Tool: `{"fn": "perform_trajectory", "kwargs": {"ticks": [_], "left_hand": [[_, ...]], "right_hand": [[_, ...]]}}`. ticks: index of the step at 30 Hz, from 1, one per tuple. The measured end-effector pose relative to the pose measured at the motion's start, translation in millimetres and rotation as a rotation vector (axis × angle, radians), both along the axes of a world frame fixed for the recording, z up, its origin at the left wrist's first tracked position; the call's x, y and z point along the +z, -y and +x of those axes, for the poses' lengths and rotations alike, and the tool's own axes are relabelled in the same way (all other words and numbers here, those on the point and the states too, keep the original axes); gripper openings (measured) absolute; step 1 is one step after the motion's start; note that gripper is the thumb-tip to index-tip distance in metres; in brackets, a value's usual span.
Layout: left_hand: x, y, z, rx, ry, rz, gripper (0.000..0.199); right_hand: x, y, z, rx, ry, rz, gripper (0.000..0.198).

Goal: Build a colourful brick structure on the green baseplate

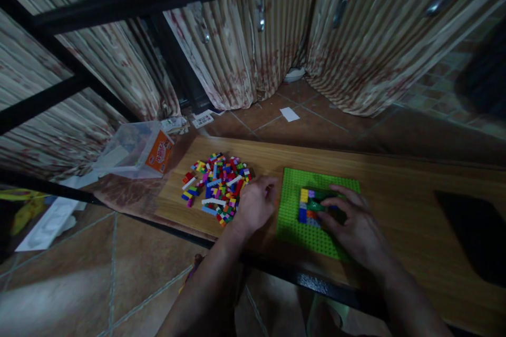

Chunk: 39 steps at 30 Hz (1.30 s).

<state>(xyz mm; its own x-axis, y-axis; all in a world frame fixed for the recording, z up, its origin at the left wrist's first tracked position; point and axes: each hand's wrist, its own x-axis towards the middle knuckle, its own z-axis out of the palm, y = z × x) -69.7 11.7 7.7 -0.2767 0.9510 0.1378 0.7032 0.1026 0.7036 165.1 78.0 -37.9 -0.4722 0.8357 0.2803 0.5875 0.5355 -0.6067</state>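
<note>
On the green studded baseplate (290, 184) stands a small block of toy bricks (303, 210) in yellow, purple, blue, orange and grey. My right hand (353, 218) reaches over this block from the right, thumb and index finger closed at a green brick (314, 205) in its middle. The hand partly hides the block's right side. Between the baseplate and a heap of loose toy bricks (215, 181), my left hand (256, 205) is closed with its fingers curled together. Whatever it may hold is too small or hidden to make out.
The wooden table (395, 184) carries a flat black object (470, 231) at the right. A clear plastic box (132, 150) with an orange label sits beyond the table's left end. White paper (290, 114) lies on the tiled floor near the striped curtains (253, 58).
</note>
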Motion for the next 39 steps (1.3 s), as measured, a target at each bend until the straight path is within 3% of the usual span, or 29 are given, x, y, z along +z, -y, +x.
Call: {"fn": "perform_trajectory", "kwargs": {"ticks": [5, 9, 14, 16, 22, 27, 30, 34, 39], "left_hand": [[17.1, 22, -66, 0.215, -0.060, -0.147, 0.022], [24.3, 38, -85, 0.071, -0.097, -0.240, 0.020], [20.8, 43, -75, -0.156, -0.088, -0.265, 0.019], [17.5, 42, -74, -0.129, -0.115, -0.258, 0.020], [7.4, 28, -75, 0.121, -0.268, -0.140, 0.022], [-6.8, 7, -68, 0.124, -0.357, -0.057, 0.024], [-12.2, 0, -61, 0.061, -0.343, -0.011, 0.023], [-10.8, -2, -43, -0.137, -0.285, 0.029, 0.023], [-10.2, -5, -29, -0.254, -0.351, -0.051, 0.016]], "right_hand": [[9, 12, 6, 0.055, 0.024, 0.006, 0.020], [14, 19, 9, 0.095, 0.069, 0.013, 0.014], [15, 24, 12, 0.131, 0.098, 0.053, 0.008], [15, 24, 13, 0.154, 0.113, 0.063, 0.007], [16, 25, 13, 0.193, 0.154, 0.079, 0.006], [15, 21, 15, 0.163, 0.130, 0.088, 0.010], [15, 18, 16, 0.131, 0.089, 0.086, 0.014], [17, 17, 13, 0.104, 0.032, 0.099, 0.014], [19, 17, 11, 0.089, -0.001, 0.120, 0.013]]}}
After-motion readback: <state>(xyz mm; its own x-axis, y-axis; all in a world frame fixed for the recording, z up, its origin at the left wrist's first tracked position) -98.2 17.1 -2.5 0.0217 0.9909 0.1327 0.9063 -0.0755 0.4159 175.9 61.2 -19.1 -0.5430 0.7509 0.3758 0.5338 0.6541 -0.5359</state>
